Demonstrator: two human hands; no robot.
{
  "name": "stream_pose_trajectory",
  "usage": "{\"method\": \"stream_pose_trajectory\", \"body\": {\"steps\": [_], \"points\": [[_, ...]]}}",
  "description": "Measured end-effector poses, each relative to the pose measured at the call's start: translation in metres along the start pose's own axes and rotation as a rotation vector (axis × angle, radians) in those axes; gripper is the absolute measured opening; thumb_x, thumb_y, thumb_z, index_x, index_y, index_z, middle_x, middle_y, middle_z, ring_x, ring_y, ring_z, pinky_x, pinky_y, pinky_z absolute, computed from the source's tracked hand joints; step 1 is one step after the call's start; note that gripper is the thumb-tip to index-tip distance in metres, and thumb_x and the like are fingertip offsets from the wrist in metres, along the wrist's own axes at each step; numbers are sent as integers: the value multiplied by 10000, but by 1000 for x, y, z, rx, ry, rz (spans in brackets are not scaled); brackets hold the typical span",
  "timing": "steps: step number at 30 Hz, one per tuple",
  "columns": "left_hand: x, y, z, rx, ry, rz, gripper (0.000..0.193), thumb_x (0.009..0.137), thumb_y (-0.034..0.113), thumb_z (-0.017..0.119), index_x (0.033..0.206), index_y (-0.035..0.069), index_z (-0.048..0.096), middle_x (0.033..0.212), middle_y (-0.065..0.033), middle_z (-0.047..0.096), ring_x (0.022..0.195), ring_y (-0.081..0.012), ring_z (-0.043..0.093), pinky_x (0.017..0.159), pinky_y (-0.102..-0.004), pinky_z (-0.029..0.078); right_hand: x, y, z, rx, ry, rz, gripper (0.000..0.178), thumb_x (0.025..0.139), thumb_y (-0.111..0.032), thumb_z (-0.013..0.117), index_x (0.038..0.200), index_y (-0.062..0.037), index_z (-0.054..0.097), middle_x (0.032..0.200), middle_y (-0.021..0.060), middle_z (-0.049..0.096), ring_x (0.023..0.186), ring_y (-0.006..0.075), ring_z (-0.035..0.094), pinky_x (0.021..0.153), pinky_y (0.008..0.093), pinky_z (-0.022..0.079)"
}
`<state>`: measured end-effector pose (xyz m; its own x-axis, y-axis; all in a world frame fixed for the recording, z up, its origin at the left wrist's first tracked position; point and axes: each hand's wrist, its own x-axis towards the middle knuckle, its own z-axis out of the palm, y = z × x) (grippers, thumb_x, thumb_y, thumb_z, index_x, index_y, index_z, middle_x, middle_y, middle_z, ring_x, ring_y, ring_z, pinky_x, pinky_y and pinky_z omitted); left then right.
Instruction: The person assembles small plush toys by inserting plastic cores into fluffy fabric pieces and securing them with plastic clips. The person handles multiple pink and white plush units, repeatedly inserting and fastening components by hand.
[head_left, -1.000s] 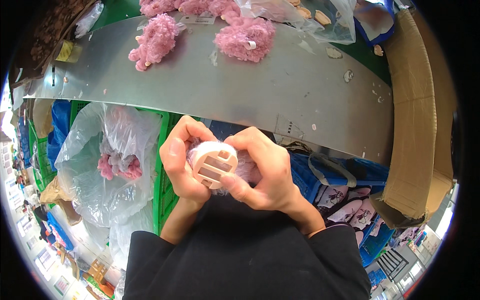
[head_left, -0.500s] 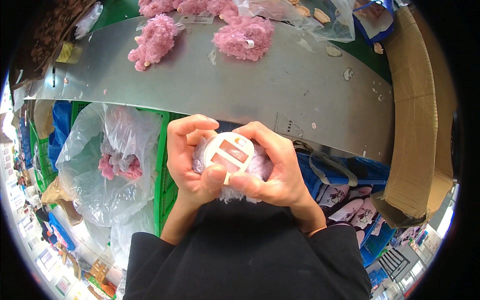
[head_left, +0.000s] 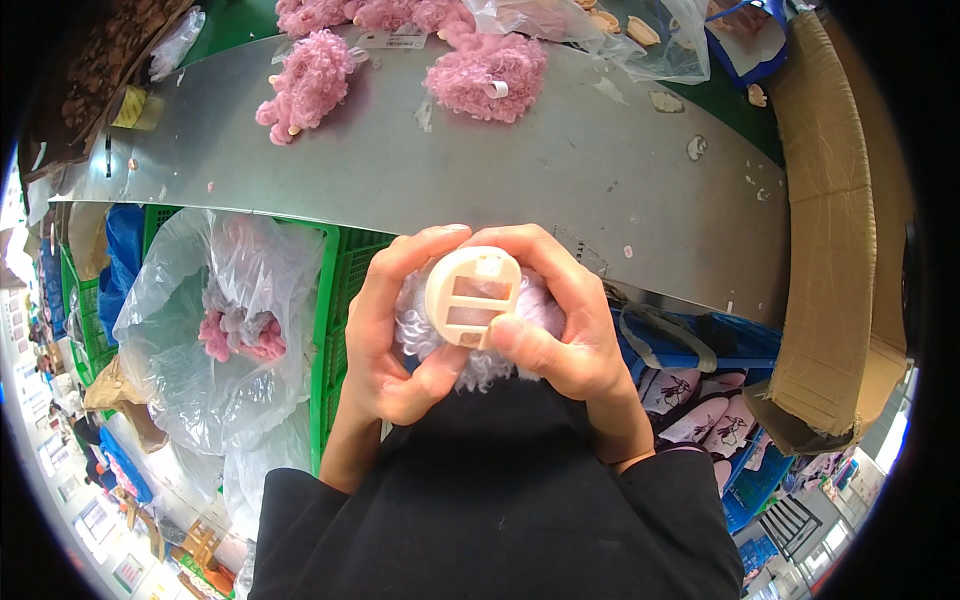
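Observation:
Between my two hands is a bundle of curly pale lilac-grey plush (head_left: 487, 371), held in front of my chest. A round cream plastic piece (head_left: 447, 283) with rectangular openings sits against the plush, facing up. My left hand (head_left: 385, 335) wraps round the plush's left side, its thumb bent below the disc. My right hand (head_left: 575, 330) curls round the other side, and its thumb presses on the lower right edge of the disc. Most of the plush is hidden by the disc and my fingers.
Pink curly plush pieces (head_left: 310, 85) lie along the far side of the metal tabletop (head_left: 400, 165). At left, a clear plastic bag (head_left: 165, 330) with pink-grey plush lines a green crate (head_left: 322, 370). A cardboard box (head_left: 825, 230) stands at right, above a blue crate (head_left: 745, 345) of printed pieces.
The disc has turned and shifted slightly to the right. My left thumb has come off its face and lies lower, while my right thumb has moved up onto its edge.

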<state>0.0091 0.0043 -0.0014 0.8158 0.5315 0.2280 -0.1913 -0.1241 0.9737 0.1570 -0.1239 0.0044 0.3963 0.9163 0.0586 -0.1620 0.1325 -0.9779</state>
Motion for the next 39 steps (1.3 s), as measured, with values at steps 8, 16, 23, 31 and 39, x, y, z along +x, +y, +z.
{"method": "stream_pose_trajectory", "body": {"steps": [8,16,23,31,39], "points": [[-5,3,-1,-139,-28,-143,755,864,319,821,1427,-68,499,1329,-164,615,1188,-210,609,1032,-325,459,-1,4,-1,-97,28,-47,485,877,-225,785,1241,36,597,1098,146,669,972,224,663,863,316,513],[-12,-1,4,-64,65,-123,706,911,350,770,1404,-80,506,1282,-160,621,1139,-201,612,996,-312,468,-2,5,4,-322,79,-114,463,830,-232,825,1170,7,621,1001,151,661,883,280,679,780,351,538],[-4,-7,7,-221,309,-248,517,1042,430,383,759,24,534,753,-76,573,714,-146,528,674,-295,415,2,25,21,-661,57,-514,514,678,-173,890,1105,-2,659,923,152,657,770,294,669,644,382,558],[-1,-7,21,-359,360,-140,566,1124,294,402,617,50,466,559,-41,484,520,-123,449,523,-275,383,-8,29,36,-788,154,-644,323,782,-253,815,889,6,656,709,103,636,553,237,633,504,327,522],[3,1,28,-318,283,-239,591,1123,279,379,568,81,429,518,-22,408,500,-118,382,506,-292,376,-10,26,32,-748,122,-641,275,736,-200,793,832,8,640,636,95,604,501,225,603,477,312,492]]}}
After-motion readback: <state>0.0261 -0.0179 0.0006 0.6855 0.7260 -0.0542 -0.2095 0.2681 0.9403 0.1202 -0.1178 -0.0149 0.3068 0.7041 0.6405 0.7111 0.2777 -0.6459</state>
